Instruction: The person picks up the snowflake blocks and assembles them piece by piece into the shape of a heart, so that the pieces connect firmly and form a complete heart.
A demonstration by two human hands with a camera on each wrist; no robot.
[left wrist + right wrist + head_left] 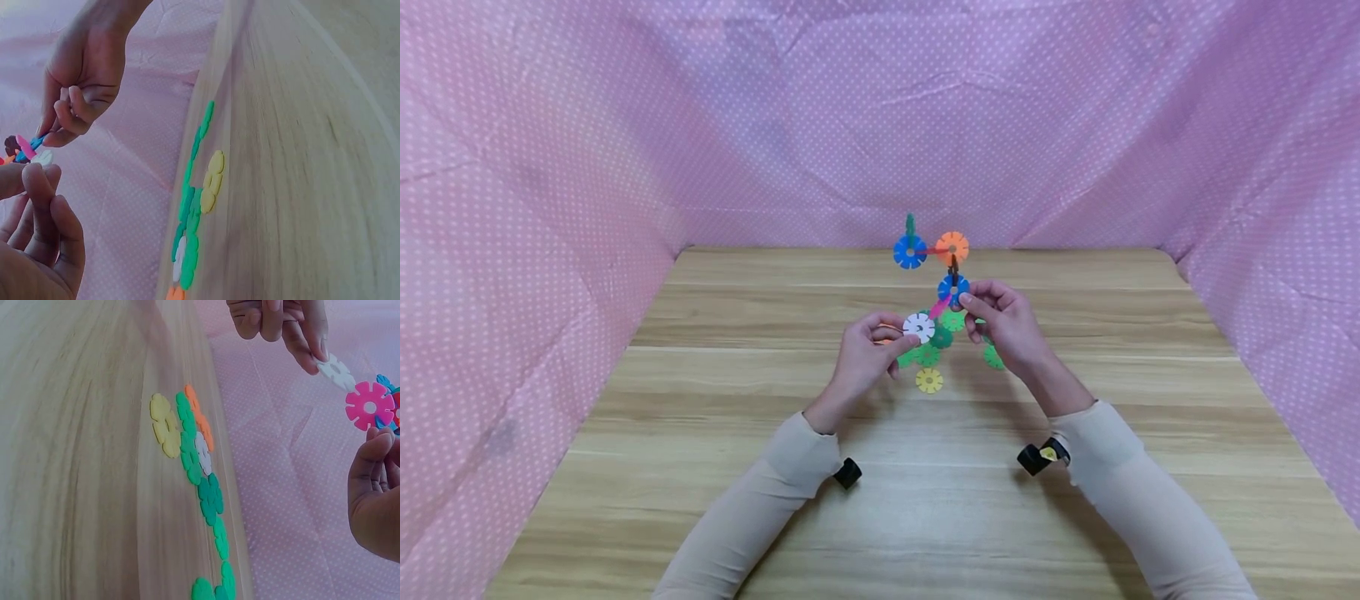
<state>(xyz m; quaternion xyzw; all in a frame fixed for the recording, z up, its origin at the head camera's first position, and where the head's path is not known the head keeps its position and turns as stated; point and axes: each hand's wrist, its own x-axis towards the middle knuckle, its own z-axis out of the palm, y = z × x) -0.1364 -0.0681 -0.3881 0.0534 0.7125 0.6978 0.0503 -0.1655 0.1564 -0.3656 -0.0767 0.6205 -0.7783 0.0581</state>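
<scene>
My left hand (pixel 872 346) pinches a white notched plastic disc (pixel 912 321) between thumb and fingers. My right hand (pixel 1009 329) holds a blue disc (pixel 946 286) by its edge. A pink disc (pixel 356 405) sits between these two, its rim meeting the white one. From the blue disc a joined chain runs up and left: a dark brown disc (pixel 954 267), an orange disc (pixel 961 243), a red disc (pixel 931 251) edge-on, a second blue disc (pixel 900 251) and a green disc (pixel 910 225). Whether the white disc is fully slotted in, I cannot tell.
Loose discs lie on the wooden table (pixel 700 400) beneath my hands: several green discs (pixel 189 459), a yellow disc (pixel 929 381), another white disc (pixel 203 453) and an orange one (pixel 199 419). Pink dotted cloth (pixel 880 125) hangs around the table's back and sides.
</scene>
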